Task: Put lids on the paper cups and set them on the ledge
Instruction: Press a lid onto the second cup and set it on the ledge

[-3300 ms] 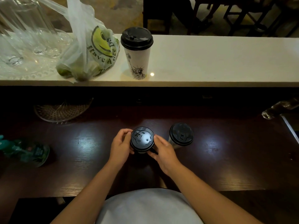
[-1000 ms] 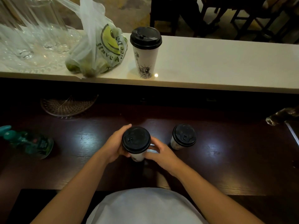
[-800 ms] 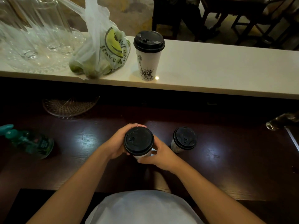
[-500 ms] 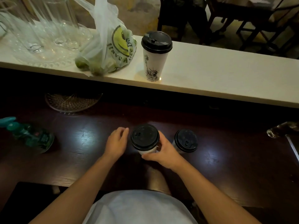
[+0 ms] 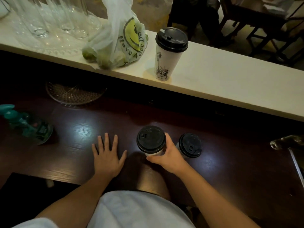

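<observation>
Paper cup [image 5: 167, 53] lidded on ledge [image 5: 230, 83]; our right hand [image 5: 167, 155] grips second lidded cup [image 5: 151, 140]; third cup [image 5: 190, 144] waits lidded; left hand [image 5: 107, 155] flat.

Plastic bag [image 5: 125, 41], glasses [image 5: 54, 18], green bottle [image 5: 28, 127].

Dark wood tabletop [image 5: 230, 170] before you: your left grip [image 5: 107, 156] flat on it; teal spray bottle [image 5: 29, 127] far left; patterned glass dish [image 5: 74, 94] at back; black-lidded cup [image 5: 190, 145] right of centre; glass object [image 5: 286, 142] far right. Held cup [image 5: 151, 141] in your right grip [image 5: 169, 155], contact with tabletop unclear. White ledge [image 5: 238, 83] behind: tall printed cup [image 5: 167, 60], smiley plastic bag [image 5: 121, 45] beside it, clear glasses [image 5: 49, 18] at left
</observation>
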Motion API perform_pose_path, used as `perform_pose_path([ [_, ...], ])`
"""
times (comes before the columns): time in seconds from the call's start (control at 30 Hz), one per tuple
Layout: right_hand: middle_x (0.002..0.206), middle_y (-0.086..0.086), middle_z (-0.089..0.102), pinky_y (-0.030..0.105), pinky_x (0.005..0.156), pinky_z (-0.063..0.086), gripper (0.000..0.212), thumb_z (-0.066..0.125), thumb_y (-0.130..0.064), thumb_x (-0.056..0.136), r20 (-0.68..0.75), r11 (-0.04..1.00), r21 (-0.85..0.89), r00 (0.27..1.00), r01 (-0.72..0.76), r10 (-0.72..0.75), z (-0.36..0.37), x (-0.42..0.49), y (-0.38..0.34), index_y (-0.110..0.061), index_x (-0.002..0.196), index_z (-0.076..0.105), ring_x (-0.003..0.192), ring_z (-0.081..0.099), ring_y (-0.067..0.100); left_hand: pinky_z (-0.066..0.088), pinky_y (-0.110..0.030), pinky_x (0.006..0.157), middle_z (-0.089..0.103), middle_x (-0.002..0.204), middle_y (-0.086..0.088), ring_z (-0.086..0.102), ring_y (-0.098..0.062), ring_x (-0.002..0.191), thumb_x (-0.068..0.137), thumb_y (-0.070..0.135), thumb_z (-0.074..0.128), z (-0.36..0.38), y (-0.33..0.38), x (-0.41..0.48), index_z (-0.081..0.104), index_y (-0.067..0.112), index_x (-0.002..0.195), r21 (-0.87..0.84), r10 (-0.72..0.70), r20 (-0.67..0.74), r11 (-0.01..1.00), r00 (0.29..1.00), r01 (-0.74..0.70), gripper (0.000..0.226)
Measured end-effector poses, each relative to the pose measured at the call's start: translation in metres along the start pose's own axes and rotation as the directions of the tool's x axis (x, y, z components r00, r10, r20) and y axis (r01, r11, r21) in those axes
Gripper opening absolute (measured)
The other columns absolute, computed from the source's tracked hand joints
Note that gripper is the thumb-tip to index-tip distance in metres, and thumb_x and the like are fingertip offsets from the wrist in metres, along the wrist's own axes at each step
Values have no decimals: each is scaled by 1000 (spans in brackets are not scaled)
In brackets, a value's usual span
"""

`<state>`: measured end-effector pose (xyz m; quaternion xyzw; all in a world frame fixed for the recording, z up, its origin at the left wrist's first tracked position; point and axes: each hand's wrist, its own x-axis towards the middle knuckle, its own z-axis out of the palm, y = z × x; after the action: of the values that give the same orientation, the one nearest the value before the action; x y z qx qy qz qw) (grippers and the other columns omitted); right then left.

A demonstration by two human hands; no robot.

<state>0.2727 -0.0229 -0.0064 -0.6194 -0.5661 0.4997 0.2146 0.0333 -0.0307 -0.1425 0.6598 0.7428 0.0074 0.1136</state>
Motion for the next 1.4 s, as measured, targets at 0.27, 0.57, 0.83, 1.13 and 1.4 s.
perform_pose_path([
  [0.27,123,-7,62,40,96,54,83,84,-20,63,46,961,-244,991,129,-122,-8,9,-46,-35,133,43,114,61,14,6,-64,121,11,167,-17,1,-41,154,90,73,22,5,-4,1,20,24,159,-3,9,-18,1000,1000,-9,85],
  [0.57,118,2,57,47,101,45,72,79,-28,68,144,518,-800,935,303,-325,-46,9,-143,-25,131,44,109,57,27,9,-64,120,18,165,-18,8,-42,153,88,71,28,7,-4,-1,28,23,157,-35,24,-77,999,997,-27,84],
  [0.83,140,24,43,63,122,11,61,61,-24,89,224,-145,-971,942,192,-251,-25,0,-170,-10,143,36,135,36,48,9,-63,119,23,164,-18,12,-42,152,88,70,31,12,-5,2,33,22,156,-5,18,-93,1000,995,-19,83],
  [1.13,142,29,42,73,116,4,71,75,-21,85,125,-416,-906,989,80,-83,17,18,-126,-7,145,40,137,30,53,8,-63,119,22,164,-19,13,-42,152,88,70,33,14,-5,1,32,21,156,-1,29,-116,1000,993,-29,83],
  [1.4,144,29,39,72,116,8,73,77,-18,85,84,-506,-861,995,49,-48,16,27,-116,-8,147,40,137,29,53,12,-63,119,22,164,-18,13,-42,152,88,70,34,13,-6,1,32,22,156,-8,22,-117,1000,993,-23,83],
])
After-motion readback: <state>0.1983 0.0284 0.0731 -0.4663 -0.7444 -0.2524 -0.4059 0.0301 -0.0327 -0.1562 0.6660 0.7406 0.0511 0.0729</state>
